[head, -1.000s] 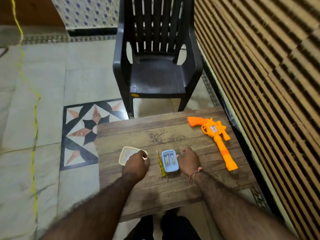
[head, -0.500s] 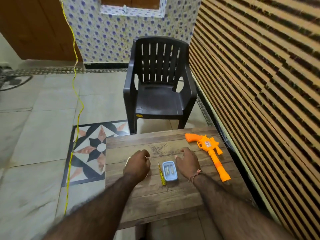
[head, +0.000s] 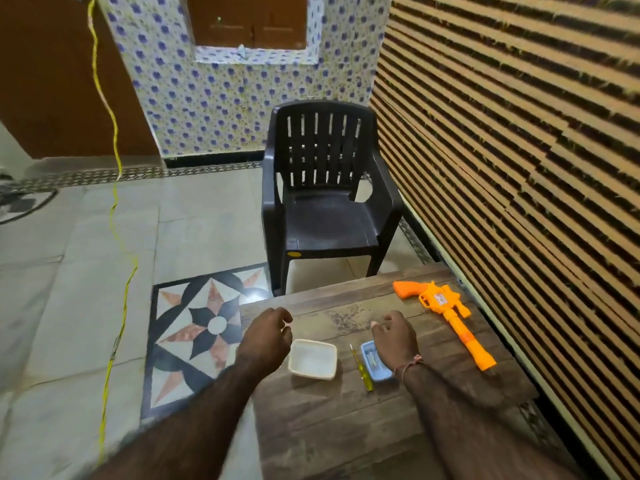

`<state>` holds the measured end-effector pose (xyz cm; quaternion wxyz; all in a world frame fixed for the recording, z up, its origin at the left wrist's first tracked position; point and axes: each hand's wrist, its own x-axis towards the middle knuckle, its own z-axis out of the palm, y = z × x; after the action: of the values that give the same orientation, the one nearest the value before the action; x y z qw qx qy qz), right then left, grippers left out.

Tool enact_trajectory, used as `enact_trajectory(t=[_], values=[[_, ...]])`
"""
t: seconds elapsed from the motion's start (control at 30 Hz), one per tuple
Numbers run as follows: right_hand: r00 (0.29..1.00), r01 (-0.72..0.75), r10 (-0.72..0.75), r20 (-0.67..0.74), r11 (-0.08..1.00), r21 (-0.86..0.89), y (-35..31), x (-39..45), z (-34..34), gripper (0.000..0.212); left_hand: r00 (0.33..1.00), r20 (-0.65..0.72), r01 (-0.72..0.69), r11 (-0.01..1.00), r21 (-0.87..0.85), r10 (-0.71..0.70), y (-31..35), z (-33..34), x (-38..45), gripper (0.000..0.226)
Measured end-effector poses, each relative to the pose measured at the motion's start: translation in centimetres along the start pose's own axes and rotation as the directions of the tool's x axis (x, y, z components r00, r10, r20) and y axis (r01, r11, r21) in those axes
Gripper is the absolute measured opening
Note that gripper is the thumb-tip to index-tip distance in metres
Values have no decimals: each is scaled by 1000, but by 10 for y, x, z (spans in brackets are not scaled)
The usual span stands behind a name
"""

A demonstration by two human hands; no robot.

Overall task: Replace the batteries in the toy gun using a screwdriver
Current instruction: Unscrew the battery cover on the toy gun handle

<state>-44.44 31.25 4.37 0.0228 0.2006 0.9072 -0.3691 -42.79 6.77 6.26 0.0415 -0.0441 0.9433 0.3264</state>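
Observation:
An orange toy gun (head: 446, 317) lies on the wooden table (head: 381, 427) near its far right side, barrel toward me. A yellow-green screwdriver (head: 362, 368) lies between a white tray (head: 312, 359) and a small blue tray (head: 375, 365) that holds batteries. My left hand (head: 265, 337) hovers at the table's left edge beside the white tray, fingers loosely curled, holding nothing. My right hand (head: 394, 336) hovers over the blue tray and partly hides it, fingers loosely curled and empty.
A dark plastic chair (head: 325, 199) stands just beyond the table. A ribbed striped wall (head: 519, 150) runs along the right. A yellow cord (head: 114, 209) hangs down over the tiled floor at the left.
Both hands have lifted off the trays and spread slightly apart. The white tray now shows fully. The camera has tilted upward, so the table sits lower in view.

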Motion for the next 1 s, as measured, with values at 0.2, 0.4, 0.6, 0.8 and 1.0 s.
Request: enact_trajectory(t=[0.2, 0.4, 0.6, 0.8, 1.0], values=[[980, -80, 86, -182, 996, 44, -48, -31, 58, 27, 974, 123, -200, 978, 60, 192, -77, -47, 42, 21], [962, -107, 123, -243, 991, 77, -113, -54, 100, 19, 929, 224, -324, 940, 110, 294, -121, -109, 76, 23], [961, -96, 113, -252, 992, 78, -157, -27, 123, 26, 917, 273, -317, 947, 56, 291, -134, -143, 133, 27], [928, -109, 161, -336, 979, 170, -183, 26, 125, 24, 864, 338, -433, 893, 124, 372, -117, -157, 210, 21], [875, -144, 243, -418, 956, 254, -207, 114, 113, 29, 811, 397, -514, 847, 135, 429, -65, -169, 324, 24]])
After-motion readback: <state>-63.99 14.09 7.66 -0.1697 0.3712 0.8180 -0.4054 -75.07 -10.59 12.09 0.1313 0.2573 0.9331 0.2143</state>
